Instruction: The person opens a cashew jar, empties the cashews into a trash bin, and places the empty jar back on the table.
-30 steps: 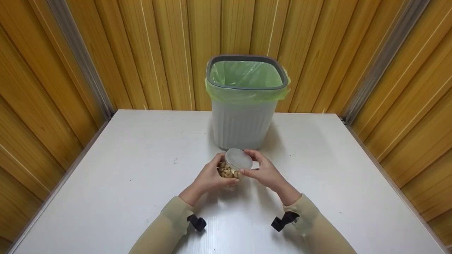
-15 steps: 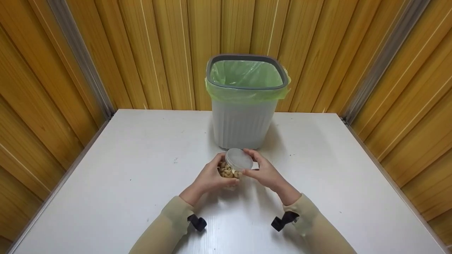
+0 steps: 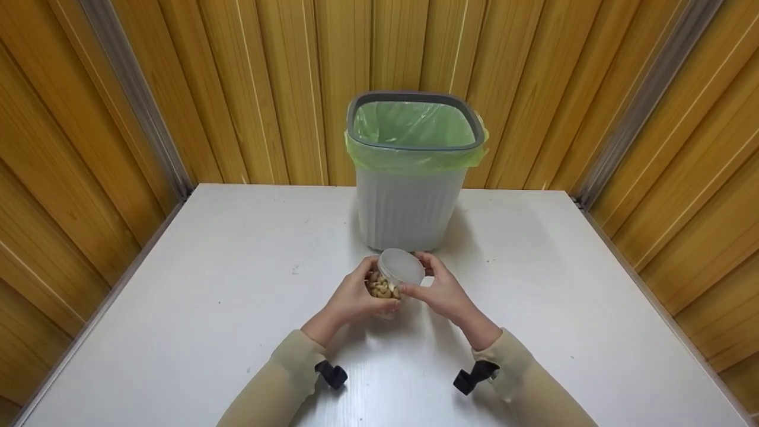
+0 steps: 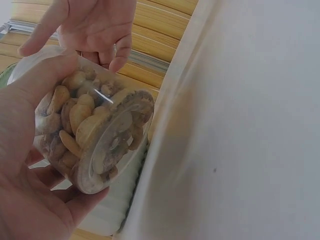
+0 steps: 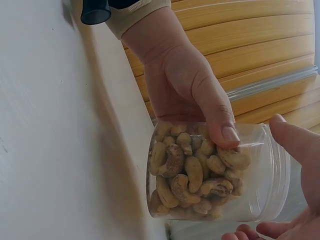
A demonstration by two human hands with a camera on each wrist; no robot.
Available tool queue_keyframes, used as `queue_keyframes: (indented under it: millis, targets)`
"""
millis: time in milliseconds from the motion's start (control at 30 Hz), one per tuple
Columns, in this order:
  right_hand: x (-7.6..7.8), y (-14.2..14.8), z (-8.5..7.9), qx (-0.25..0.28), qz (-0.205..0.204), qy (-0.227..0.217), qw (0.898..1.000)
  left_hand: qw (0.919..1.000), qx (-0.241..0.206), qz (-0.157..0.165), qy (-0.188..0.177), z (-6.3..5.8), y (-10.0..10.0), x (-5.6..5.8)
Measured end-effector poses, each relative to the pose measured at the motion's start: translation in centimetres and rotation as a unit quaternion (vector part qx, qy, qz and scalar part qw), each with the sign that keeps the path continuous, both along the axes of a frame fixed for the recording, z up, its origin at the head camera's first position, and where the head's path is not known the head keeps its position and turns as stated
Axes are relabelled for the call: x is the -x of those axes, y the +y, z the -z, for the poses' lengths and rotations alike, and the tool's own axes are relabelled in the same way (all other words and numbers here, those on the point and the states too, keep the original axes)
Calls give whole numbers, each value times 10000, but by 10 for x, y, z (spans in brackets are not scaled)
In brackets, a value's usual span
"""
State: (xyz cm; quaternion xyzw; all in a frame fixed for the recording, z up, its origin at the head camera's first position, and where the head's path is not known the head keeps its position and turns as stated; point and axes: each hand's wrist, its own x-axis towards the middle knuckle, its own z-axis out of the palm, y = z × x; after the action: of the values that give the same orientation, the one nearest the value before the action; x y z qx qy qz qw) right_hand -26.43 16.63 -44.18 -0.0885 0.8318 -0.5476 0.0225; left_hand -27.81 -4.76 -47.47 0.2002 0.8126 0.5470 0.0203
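A clear plastic jar (image 3: 382,287) of cashew nuts is held tilted in front of the bin, its whitish lid (image 3: 401,267) turned up and to the right. My left hand (image 3: 354,296) grips the jar's body, thumb on the near side and fingers round the far side. In the left wrist view, the jar's base (image 4: 117,145) faces down toward the tabletop, above its surface. My right hand (image 3: 445,290) is round the lid's edge, thumb at the near rim and fingers at the far one. Cashews (image 5: 192,175) fill much of the jar; a gap shows below the lid.
A pale grey bin (image 3: 409,207) with a dark rim and a green liner bag (image 3: 415,160) stands right behind the jar. The white table (image 3: 207,267) is bordered by wood-look panels (image 3: 290,89) at the back and both sides.
My right hand has shifted slightly, its thumb moving left along the lid's near rim and its fingers sliding behind the lid. My left hand and the jar stay nearly still.
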Motion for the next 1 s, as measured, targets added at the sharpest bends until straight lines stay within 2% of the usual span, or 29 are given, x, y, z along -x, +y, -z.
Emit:
queue_keyframes:
  millis: [433,767,1000]
  targets:
    - [1,0,0,152,7,70,9999,10000,-30,23,35,0,0,0]
    - [4,5,1,158,-302,-61,9994,10000,60,25,19,-2,-1,-1]
    - [4,6,1,370,-526,-81,9979,9999,131,36,-1,-3,-1,-1]
